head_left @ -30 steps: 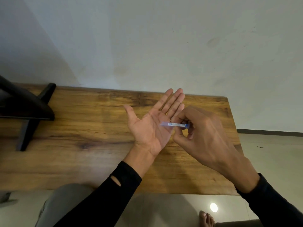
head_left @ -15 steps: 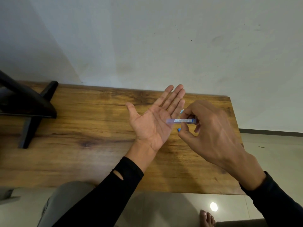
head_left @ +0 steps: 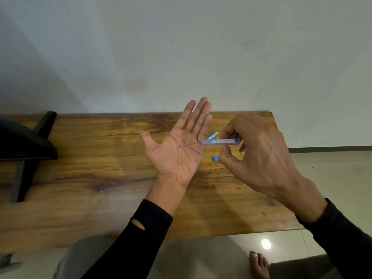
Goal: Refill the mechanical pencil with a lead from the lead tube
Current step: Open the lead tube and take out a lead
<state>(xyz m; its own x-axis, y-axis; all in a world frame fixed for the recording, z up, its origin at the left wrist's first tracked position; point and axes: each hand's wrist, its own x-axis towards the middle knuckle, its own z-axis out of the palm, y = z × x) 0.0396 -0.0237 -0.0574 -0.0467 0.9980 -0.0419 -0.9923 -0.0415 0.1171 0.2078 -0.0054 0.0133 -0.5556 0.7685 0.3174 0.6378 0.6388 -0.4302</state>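
Note:
My left hand (head_left: 179, 150) is held flat, palm up, above the wooden table (head_left: 100, 178). A thin dark lead (head_left: 188, 145) lies across the palm, its right end at the mouth of the lead tube (head_left: 220, 141). My right hand (head_left: 259, 156) pinches that clear blue tube level between thumb and fingers, its open end pointing left at the palm. A light blue mechanical pencil (head_left: 212, 135) lies on the table, mostly hidden behind my left hand's fingers. The small blue tube cap (head_left: 215, 158) rests on the table under the tube.
A black stand (head_left: 26, 150) with angled legs occupies the table's left end. The table's back edge meets a white wall. Below the front edge are my knees, a bare foot (head_left: 258, 264) and a tiled floor.
The tube has drawn back to the right, off my palm, and a lead now shows sliding out onto the palm. The pencil and cap have come into view.

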